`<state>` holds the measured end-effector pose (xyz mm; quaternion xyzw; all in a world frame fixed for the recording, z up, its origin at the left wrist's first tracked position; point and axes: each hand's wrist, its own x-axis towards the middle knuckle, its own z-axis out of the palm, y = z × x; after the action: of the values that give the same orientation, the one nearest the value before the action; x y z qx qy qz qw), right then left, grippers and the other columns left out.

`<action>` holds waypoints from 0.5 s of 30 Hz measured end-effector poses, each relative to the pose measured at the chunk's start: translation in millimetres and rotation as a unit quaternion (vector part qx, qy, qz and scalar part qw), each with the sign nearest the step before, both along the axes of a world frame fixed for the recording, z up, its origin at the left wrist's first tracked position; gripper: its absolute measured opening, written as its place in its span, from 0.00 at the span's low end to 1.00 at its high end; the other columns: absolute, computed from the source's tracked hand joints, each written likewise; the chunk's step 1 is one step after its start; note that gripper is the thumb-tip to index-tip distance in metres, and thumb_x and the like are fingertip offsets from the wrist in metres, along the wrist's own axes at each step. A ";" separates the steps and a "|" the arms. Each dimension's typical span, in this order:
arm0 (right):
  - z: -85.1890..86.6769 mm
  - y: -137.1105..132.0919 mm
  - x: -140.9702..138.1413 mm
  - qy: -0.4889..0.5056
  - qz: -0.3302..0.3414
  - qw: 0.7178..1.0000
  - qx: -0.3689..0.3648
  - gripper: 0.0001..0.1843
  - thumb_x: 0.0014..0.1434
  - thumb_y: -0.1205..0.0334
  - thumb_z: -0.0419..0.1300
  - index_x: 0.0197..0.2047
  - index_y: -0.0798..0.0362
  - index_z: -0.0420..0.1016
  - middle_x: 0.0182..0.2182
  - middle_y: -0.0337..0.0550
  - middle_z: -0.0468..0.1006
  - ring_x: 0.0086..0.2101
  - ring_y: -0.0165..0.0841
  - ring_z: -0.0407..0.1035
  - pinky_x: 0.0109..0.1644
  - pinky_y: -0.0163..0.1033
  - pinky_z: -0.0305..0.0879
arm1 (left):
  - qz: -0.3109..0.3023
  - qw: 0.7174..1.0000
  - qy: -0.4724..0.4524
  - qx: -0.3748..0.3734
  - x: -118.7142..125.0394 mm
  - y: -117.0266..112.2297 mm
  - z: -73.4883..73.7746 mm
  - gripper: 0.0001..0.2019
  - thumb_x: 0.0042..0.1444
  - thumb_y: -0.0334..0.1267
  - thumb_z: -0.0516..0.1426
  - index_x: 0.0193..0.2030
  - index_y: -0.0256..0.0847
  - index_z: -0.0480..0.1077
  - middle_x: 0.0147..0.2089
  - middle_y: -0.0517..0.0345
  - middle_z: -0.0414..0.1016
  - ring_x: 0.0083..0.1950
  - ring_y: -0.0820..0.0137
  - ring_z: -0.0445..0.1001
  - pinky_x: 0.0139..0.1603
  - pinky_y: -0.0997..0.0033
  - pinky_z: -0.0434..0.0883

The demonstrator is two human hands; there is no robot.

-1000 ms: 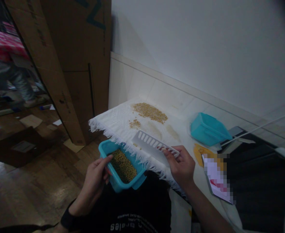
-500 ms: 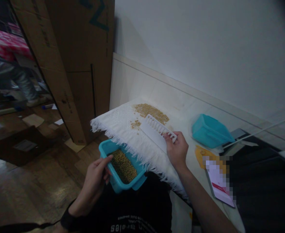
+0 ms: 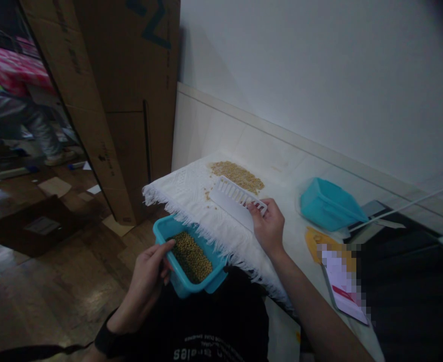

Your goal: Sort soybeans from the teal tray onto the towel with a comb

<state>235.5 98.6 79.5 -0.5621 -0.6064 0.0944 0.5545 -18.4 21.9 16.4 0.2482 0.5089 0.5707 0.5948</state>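
My left hand (image 3: 151, 274) grips the near-left rim of a blue plastic bin (image 3: 181, 285), thumb over the edge. Soybean-like beans (image 3: 194, 256) lie in the bin, which sits below the table's front edge by my lap. My right hand (image 3: 268, 223) is closed on one end of a white slotted plastic strip (image 3: 236, 198). The strip is tilted over the white fringed cloth (image 3: 183, 183). Behind it a flat pile of beans (image 3: 238, 173) is spread on the cloth, and a few loose ones lie at the strip's left end, partly covered by it.
A second blue bin (image 3: 329, 203) stands at the right by the wall. Near it lie a yellow-orange packet (image 3: 314, 241), a phone-like device (image 3: 344, 291) and a white cable (image 3: 413, 203). A tall cardboard box (image 3: 130, 100) rises at the left. A person's leg (image 3: 42, 130) shows beyond it.
My right hand has moved the white strip slightly left and toward me, over part of the loose beans. My left hand and the bin have hardly moved.
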 end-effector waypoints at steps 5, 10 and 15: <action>2.6 -3.3 -2.1 -0.002 0.010 1.000 -0.008 0.16 0.56 0.48 0.63 0.32 0.51 0.68 0.23 0.34 0.73 0.24 0.30 0.66 0.29 0.34 0.62 | -0.003 1.000 0.001 -0.002 -1.6 1.4 -1.5 0.21 0.46 0.48 0.65 0.14 0.41 0.63 0.10 0.67 0.57 0.11 0.79 0.51 0.11 0.77 0.50; 5.3 -10.0 -4.8 0.005 0.019 1.000 -0.009 0.16 0.55 0.47 0.64 0.32 0.51 0.68 0.22 0.34 0.72 0.23 0.29 0.66 0.28 0.34 0.62 | -0.001 1.000 -0.010 -0.001 -1.9 2.4 -3.6 0.20 0.47 0.47 0.65 0.14 0.41 0.64 0.10 0.67 0.57 0.11 0.79 0.52 0.11 0.77 0.51; 6.0 -11.0 -4.8 0.006 0.033 0.999 -0.012 0.17 0.56 0.47 0.64 0.32 0.51 0.68 0.22 0.34 0.72 0.24 0.30 0.66 0.28 0.34 0.61 | 0.001 1.000 -0.013 -0.007 -3.0 1.3 -1.8 0.21 0.47 0.48 0.65 0.14 0.41 0.63 0.10 0.67 0.57 0.11 0.79 0.51 0.11 0.77 0.50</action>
<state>230.7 87.7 85.4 -0.5480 -0.6201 0.1235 0.5476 -21.5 23.1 14.6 0.2359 0.5055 0.5709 0.6024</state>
